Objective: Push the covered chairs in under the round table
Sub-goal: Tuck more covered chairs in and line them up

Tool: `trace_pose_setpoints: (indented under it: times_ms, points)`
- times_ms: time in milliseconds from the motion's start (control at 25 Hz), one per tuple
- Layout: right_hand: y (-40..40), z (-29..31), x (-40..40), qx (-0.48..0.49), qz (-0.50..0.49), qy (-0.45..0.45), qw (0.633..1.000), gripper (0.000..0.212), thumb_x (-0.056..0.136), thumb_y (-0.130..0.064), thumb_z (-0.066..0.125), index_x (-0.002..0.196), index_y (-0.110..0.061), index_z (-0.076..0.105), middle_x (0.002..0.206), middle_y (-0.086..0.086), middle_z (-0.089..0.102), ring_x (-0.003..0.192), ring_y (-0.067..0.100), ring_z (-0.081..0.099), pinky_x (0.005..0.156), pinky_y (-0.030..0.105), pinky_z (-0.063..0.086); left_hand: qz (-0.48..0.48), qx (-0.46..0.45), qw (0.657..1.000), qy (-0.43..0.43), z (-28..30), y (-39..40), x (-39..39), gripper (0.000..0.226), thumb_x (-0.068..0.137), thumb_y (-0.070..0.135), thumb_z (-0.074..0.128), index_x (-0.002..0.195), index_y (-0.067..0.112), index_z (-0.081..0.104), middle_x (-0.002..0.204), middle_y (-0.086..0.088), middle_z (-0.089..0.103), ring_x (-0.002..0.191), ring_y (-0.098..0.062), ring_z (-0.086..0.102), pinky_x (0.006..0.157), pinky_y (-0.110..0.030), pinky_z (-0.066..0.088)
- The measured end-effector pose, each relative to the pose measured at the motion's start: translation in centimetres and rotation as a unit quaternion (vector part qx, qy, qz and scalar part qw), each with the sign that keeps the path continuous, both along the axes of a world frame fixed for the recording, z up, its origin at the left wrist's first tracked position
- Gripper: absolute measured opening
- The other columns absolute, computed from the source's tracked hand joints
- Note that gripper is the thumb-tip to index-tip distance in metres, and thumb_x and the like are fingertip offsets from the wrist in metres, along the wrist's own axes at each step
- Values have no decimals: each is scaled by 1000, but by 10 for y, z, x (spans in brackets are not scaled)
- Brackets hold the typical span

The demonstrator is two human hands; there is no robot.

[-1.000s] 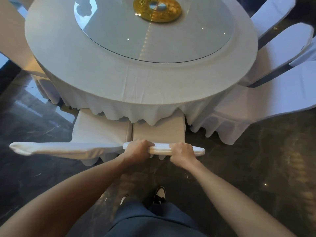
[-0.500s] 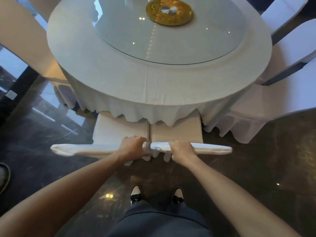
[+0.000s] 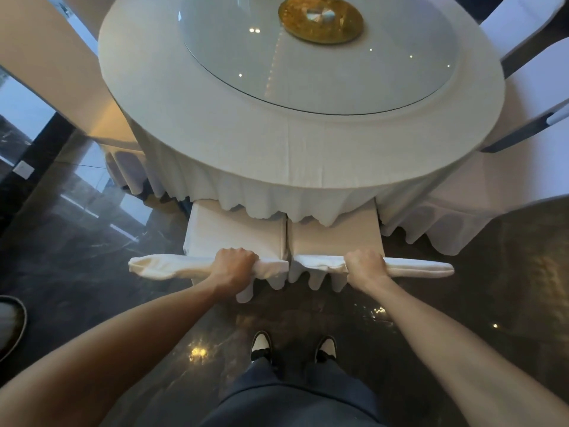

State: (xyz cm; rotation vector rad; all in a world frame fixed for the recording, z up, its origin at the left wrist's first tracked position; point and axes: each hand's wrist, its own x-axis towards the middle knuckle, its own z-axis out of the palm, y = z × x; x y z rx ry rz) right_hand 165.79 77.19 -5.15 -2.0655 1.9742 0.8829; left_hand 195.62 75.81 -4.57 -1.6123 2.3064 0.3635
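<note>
1. A round table (image 3: 215, 124) draped in a white cloth fills the far half of the scene; its scalloped hem hangs down over the front of two seats.
2. On the tabletop sits a round glass turntable (image 3: 323, 66), with a gold disc (image 3: 320, 18) at its centre.
3. Two white fabric-covered chairs stand side by side at the near edge of the table, their seats partly tucked beneath the hanging cloth and their inner edges almost touching.
4. The left covered chair (image 3: 234, 232) has its backrest top gripped by the left hand (image 3: 234, 266), fingers curled over the fabric edge, near the backrest's inner end.
5. The right covered chair (image 3: 335, 237) has its backrest top gripped by the right hand (image 3: 365, 266), fingers wrapped over the edge, about midway along it.
6. Both forearms reach forward from the near corners of the view.
7. More white covered chairs (image 3: 529, 81) crowd the table's right side, and another (image 3: 46, 72) stands at the far left.
8. The dark polished marble floor (image 3: 492, 288) reflects small lights; two black-and-white shoes (image 3: 261, 345) stand near, below the chairs.
</note>
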Motion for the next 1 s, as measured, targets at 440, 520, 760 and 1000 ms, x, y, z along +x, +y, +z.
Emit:
trace_pose_setpoints:
  times_ms: [440, 520, 760, 1000]
  points:
    - [-1, 3, 41, -8, 10, -38, 999, 22, 80, -20, 70, 102, -18, 69, 89, 3, 68, 81, 23, 63, 70, 35, 47, 15, -20, 1000, -17, 0, -18, 25, 20, 84, 19, 62, 97, 32, 69, 82, 7, 66, 72, -15, 60, 72, -32, 46]
    - [-1, 5, 40, 1, 2, -27, 1000, 27, 74, -19, 74, 101, -19, 69, 85, 2, 67, 77, 23, 62, 70, 35, 50, 16, -25, 999, -19, 0, -18, 25, 19, 84, 20, 63, 98, 31, 69, 82, 7, 66, 72, -15, 60, 72, -32, 45]
    - [-1, 5, 37, 3, 6, -30, 1000, 26, 79, -16, 68, 104, -19, 69, 91, 4, 69, 83, 25, 63, 73, 35, 48, 9, -37, 999, -12, -6, -21, 34, 20, 84, 24, 64, 102, 32, 69, 85, 5, 68, 70, -13, 55, 69, -31, 42]
    - [1, 6, 38, -15, 13, -43, 999, 23, 85, -14, 62, 108, -16, 68, 95, 6, 70, 86, 26, 64, 75, 37, 49, 9, -34, 999, -13, -4, -25, 30, 17, 86, 21, 62, 96, 31, 69, 81, 5, 66, 71, -16, 61, 70, -32, 47]
